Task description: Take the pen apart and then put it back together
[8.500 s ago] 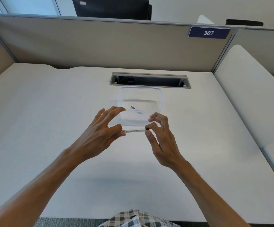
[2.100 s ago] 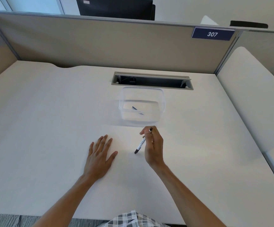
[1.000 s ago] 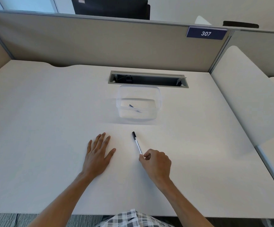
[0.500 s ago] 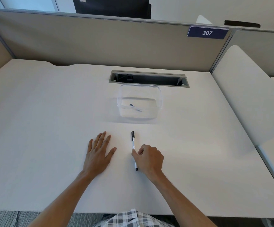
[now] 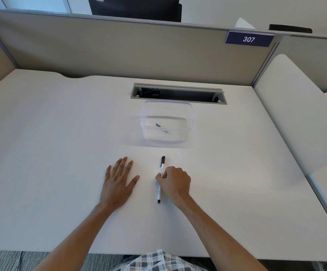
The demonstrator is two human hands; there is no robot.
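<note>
**Pen Assembled and Lying on the Desk — Task Near Completion**

The white desk (image 5: pixel 61 133) fills most of the frame, bounded at the top by a beige partition (image 5: pixel 119 51) carrying a number plate (image 5: pixel 249 39) at upper right. A recessed cable slot (image 5: pixel 178 93) sits at upper centre of the desk surface. Directly below it stands a clear plastic container (image 5: pixel 190 122); a small dark item lies inside, too small to identify.

The left hand (image 5: pixel 117 182) lies flat, palm down, fingers spread, at lower centre-left. It holds nothing. The right hand (image 5: pixel 175 183) is curled into a loose fist at lower centre, its fingertips in contact with the barrel of the pen (image 5: pixel 161 178). Whether it pinches the barrel or merely rests against it cannot be determined.

The pen lies on the desk between the two hands, running near-vertically in the frame, dark cap toward the container. It appears whole, with cap and end piece fitted.

Assessment: reassembly appears complete. The remaining step is most likely to let go of the pen. The surface around the pen is unobstructed; the container stands well apart.
</note>
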